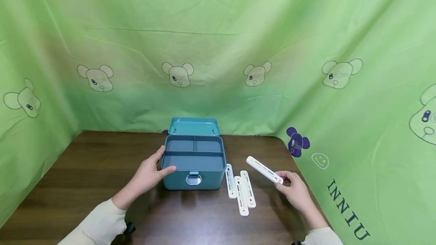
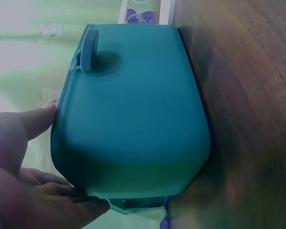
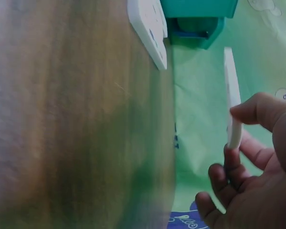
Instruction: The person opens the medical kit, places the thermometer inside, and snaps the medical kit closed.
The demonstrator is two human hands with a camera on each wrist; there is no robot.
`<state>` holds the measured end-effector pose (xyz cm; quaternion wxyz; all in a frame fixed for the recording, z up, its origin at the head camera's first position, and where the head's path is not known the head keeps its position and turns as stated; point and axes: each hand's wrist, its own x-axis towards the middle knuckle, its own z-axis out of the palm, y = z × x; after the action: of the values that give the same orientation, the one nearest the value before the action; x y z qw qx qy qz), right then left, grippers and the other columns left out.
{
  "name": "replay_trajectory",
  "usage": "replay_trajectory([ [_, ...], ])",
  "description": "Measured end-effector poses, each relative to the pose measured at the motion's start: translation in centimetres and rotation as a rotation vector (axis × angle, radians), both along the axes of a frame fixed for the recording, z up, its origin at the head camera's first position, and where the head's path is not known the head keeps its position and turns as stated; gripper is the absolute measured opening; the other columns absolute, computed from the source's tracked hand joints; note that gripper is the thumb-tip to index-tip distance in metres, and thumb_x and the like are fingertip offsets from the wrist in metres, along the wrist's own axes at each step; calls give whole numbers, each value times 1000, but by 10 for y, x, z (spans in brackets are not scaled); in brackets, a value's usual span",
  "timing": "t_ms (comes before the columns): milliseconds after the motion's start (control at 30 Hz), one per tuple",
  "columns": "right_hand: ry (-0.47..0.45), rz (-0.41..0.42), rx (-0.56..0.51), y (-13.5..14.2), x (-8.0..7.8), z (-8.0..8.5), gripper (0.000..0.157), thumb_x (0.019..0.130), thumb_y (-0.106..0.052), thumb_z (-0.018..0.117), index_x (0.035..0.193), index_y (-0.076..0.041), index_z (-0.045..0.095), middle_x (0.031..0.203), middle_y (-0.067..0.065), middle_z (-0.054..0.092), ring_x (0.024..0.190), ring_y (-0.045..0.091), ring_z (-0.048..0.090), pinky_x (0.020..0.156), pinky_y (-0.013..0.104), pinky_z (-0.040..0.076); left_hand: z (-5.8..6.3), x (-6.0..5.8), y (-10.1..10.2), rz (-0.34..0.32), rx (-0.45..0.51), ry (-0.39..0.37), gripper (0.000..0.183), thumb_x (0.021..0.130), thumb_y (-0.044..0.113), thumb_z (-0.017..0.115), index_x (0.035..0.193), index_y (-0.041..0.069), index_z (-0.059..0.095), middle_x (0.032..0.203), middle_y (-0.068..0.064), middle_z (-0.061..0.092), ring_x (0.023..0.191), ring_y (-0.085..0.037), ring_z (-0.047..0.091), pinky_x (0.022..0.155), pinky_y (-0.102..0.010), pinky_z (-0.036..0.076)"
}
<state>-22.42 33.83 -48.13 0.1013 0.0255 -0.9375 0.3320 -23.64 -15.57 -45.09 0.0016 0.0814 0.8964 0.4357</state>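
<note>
A teal box with its lid raised stands on the table, showing a divided grey-blue tray inside. My left hand rests on the box's left side, thumb over the front rim and fingers along the side wall. To the right, my right hand pinches one end of a flat white thermometer-like strip, which is held above the table and points toward the box. In the right wrist view that strip is seen edge-on between thumb and fingers.
Beside the box's right side lie three similar white strips, close together on the brown wooden table. A silver latch is on the box front. Green printed cloth hangs behind and at both sides of the table.
</note>
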Motion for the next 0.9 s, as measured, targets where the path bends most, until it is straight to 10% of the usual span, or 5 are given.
replay_trajectory([
  [333, 49, 159, -74, 1, -21, 19, 33, 89, -8, 77, 121, -5, 71, 107, 7, 64, 94, 12, 56, 80, 23, 49, 0, -3, -3, -17, 39, -48, 95, 94, 39, 76, 162, 2, 21, 169, -16, 19, 153, -41, 25, 118, -59, 33],
  [900, 107, 418, -9, -18, -45, 56, 31, 88, -11, 78, 118, -16, 72, 114, 0, 67, 111, 15, 56, 100, 43, 43, 3, -1, -2, 5, 29, -85, 96, 91, 40, 78, 161, 2, 25, 168, -17, 22, 153, -41, 24, 118, -60, 31],
])
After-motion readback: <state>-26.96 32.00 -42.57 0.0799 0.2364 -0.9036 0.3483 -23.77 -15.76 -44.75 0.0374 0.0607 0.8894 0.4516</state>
